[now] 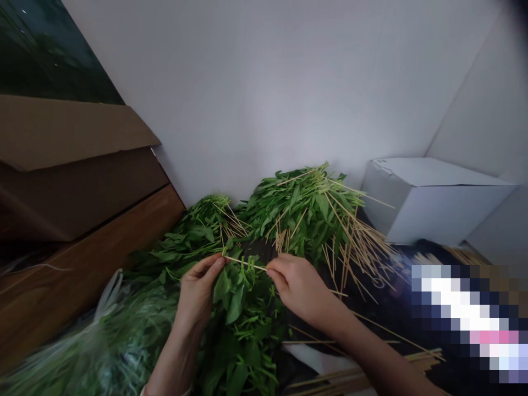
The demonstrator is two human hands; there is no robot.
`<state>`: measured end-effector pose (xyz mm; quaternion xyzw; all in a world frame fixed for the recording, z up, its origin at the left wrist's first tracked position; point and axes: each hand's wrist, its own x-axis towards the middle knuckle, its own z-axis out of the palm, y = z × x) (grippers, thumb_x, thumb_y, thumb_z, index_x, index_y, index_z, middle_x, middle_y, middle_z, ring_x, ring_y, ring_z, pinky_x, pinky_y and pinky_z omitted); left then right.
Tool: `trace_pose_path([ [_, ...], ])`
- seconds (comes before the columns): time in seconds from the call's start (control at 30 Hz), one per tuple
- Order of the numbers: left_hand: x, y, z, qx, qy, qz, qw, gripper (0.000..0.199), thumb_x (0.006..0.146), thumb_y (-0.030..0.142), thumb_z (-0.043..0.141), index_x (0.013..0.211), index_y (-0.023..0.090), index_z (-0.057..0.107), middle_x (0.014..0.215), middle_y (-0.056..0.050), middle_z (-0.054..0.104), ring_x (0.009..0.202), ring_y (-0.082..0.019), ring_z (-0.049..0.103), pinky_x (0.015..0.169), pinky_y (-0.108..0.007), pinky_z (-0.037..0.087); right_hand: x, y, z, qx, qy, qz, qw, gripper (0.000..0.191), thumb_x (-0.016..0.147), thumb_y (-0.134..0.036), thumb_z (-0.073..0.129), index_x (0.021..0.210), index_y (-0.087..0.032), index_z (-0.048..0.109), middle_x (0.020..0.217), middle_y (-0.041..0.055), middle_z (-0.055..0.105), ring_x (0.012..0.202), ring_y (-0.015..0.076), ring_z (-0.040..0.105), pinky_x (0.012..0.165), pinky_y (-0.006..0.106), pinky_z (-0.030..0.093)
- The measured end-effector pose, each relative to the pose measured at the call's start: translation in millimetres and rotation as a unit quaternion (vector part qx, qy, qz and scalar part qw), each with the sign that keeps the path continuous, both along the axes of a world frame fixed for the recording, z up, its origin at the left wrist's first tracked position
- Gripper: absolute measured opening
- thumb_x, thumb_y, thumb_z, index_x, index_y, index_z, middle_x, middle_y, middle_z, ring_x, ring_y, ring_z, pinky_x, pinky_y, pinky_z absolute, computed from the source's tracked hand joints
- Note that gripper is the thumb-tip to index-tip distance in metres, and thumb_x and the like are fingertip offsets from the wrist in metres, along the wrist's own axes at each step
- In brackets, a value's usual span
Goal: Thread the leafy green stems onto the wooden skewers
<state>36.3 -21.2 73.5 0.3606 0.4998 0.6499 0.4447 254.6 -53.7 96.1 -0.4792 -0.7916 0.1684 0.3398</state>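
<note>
A thin bamboo skewer [259,267] runs roughly level between my hands, with several short green stem pieces and hanging leaves threaded along it. My right hand [303,286] is closed on the skewer's right end. At its left end, my left hand [198,289] pinches a green stem [224,251] between thumb and fingers, right against the skewer's tip. Below my hands lies a heap of cut leafy greens [251,352]. Beyond them, a large pile of skewered greens [297,201] rests against the wall, bare skewer ends sticking out to the right.
A clear plastic bag of greens [119,335] sits at the lower left. Behind it are a wooden surface [124,234] and an open cardboard box [74,135]. A white box [449,203] stands at the right. Loose skewers [355,379] lie at the lower right.
</note>
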Motion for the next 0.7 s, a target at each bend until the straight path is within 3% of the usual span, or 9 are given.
trace_pose_path([
  [0.13, 0.7, 0.0, 0.2, -0.004, 0.008, -0.018, 1.000, 0.036, 0.052, 0.033, 0.089, 0.079, 0.015, 0.075, 0.073, -0.002, 0.074, 0.067, -0.012, 0.063, 0.066, -0.020, 0.049, -1.0, 1.2, -2.3, -0.001, 0.007, -0.001, 1.000, 0.018, 0.092, -0.015, 0.050, 0.081, -0.018, 0.064, 0.082, 0.0012, 0.062, 0.078, 0.0129, 0.059, 0.072, 0.024, 0.040],
  [0.3, 2.8, -1.5, 4.7, -0.026, -0.050, -0.042, 0.998, 0.044, 0.048, 0.033, 0.091, 0.085, 0.016, 0.074, 0.072, -0.001, 0.073, 0.065, -0.012, 0.064, 0.063, -0.020, 0.051, -0.1, 2.0, -2.2, 0.002, 0.026, 0.013, 1.000, 0.017, 0.093, -0.016, 0.050, 0.084, -0.019, 0.065, 0.082, 0.0007, 0.062, 0.078, 0.0121, 0.059, 0.073, 0.023, 0.040],
  [0.47, -0.5, -2.0, 3.9, -0.074, -0.079, -0.067, 0.992, 0.039, 0.048, 0.034, 0.091, 0.077, 0.014, 0.073, 0.073, -0.002, 0.073, 0.064, -0.012, 0.064, 0.060, -0.021, 0.052, 0.4, 0.7, -0.5, 0.002, 0.024, 0.012, 1.000, 0.018, 0.093, -0.016, 0.050, 0.083, -0.019, 0.065, 0.082, 0.0012, 0.062, 0.078, 0.0122, 0.059, 0.072, 0.023, 0.040],
  [0.7, 0.4, -2.5, 4.5, -0.080, -0.076, -0.069, 0.991, 0.040, 0.043, 0.032, 0.092, 0.073, 0.013, 0.073, 0.067, 0.000, 0.071, 0.057, -0.011, 0.062, 0.056, -0.020, 0.051, -1.8, -0.4, -2.7, 0.005, 0.017, 0.009, 1.000, 0.017, 0.092, -0.015, 0.051, 0.082, -0.018, 0.064, 0.083, 0.0010, 0.062, 0.078, 0.0125, 0.059, 0.072, 0.023, 0.040],
])
